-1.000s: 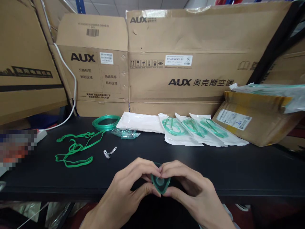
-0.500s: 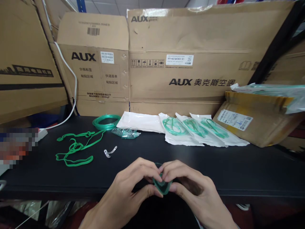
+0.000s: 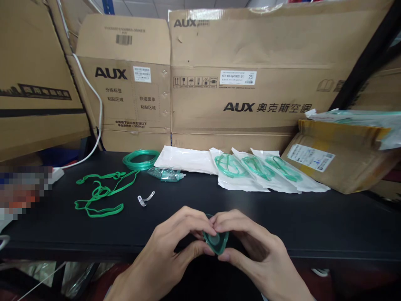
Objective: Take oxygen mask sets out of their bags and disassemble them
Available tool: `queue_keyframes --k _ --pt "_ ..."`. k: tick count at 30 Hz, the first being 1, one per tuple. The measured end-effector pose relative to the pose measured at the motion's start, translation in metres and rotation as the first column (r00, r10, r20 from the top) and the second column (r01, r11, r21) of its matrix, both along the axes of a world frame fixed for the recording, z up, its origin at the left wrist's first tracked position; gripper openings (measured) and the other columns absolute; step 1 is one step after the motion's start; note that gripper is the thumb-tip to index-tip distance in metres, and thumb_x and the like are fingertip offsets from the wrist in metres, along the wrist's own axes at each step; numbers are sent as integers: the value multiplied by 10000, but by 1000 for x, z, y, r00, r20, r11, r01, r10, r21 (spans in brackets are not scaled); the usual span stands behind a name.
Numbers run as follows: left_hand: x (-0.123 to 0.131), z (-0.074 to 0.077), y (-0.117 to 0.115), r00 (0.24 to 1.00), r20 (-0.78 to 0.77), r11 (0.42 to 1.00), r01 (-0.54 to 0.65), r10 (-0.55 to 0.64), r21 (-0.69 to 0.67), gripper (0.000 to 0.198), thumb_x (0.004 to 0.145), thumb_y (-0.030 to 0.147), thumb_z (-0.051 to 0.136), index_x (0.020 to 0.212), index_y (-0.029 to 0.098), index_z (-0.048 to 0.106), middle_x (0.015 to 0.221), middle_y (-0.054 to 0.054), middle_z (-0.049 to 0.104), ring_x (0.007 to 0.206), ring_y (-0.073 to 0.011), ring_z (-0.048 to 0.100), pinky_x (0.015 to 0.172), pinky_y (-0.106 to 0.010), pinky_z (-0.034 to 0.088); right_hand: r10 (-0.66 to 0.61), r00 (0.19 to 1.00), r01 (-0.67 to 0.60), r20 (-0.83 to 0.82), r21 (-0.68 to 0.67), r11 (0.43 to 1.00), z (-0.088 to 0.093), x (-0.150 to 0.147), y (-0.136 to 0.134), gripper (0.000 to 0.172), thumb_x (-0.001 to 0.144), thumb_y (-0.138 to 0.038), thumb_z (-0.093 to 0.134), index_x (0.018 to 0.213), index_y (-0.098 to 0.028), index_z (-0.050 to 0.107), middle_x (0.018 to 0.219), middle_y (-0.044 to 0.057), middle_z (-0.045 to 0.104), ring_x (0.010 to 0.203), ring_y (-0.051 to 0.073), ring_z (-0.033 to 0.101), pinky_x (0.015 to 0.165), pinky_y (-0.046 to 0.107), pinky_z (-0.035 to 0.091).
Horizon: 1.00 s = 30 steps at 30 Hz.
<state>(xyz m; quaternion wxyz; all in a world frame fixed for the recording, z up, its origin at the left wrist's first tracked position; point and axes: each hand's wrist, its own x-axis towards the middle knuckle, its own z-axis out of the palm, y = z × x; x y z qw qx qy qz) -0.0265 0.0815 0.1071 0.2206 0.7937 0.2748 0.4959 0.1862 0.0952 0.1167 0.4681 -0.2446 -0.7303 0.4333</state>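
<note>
A small translucent green mask-like cup (image 3: 220, 243) is held at the table's front edge, its hollow side facing me. My left hand (image 3: 175, 244) grips its left side, fingers curled over the top and thumb low. On the right side my right hand (image 3: 255, 246) grips it too, fingertips meeting the left ones at the top and thumb at the lower rim. The fingers hide much of the cup. Beyond my left hand lie a bent metal strip (image 3: 145, 198) and a tangled green elastic strap (image 3: 102, 192).
Coiled green tubing (image 3: 140, 159), a clear green bag-like piece (image 3: 166, 174) and a white packet (image 3: 187, 159) lie at the back. Several packs with green tubing (image 3: 230, 167) sit right of them. A brown carton (image 3: 340, 154) stands at right; large cardboard panels (image 3: 234, 50) wall the back.
The cup has shifted slightly right and its opening shows wider. My right thumb has moved a little lower and left along its rim. The view has shifted slightly.
</note>
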Motion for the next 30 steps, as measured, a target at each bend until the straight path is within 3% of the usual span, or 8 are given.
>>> queue_keyframes --k 9,14,22,25,30 --pt "-1 2 -3 1000 9 999 10 -11 34 287 925 101 711 1172 233 646 1157 -25 682 1063 -135 661 951 -212 531 -94 995 97 -25 147 984 1 -2 -3 246 860 -188 799 1037 -351 750 1054 -2 744 1061 176 701 942 261 562" --pt "0 3 -3 1000 24 1000 -12 12 18 253 930 101 703 1139 239 661 1106 -16 706 1024 -144 669 922 -234 541 -145 989 147 -26 147 978 -1 -1 -3 239 842 -174 810 1013 -332 757 1049 19 737 1088 202 694 954 285 564" --pt "0 2 0 997 -17 995 -79 80 58 240 954 124 687 1150 253 639 1165 -10 699 1150 -155 607 1011 -256 465 -100 994 99 -37 -23 995 -1 0 -6 328 862 -216 795 1142 -358 704 1170 19 683 1128 195 681 989 289 581" --pt "-1 1 -1 998 21 997 -66 67 -35 219 984 162 656 1163 282 619 1208 4 689 1214 -159 587 1063 -267 432 -97 992 89 -75 -98 991 -2 -6 -10 323 862 -240 793 1149 -360 705 1205 18 661 1119 189 683 957 273 600" --pt "0 1 -4 993 112 977 -13 38 -214 114 1020 226 605 1108 291 638 1070 21 658 1013 -134 642 902 -222 489 -132 986 116 -99 -156 981 -3 -15 -14 228 898 -303 754 1122 -318 715 1125 27 673 987 183 721 846 257 632"
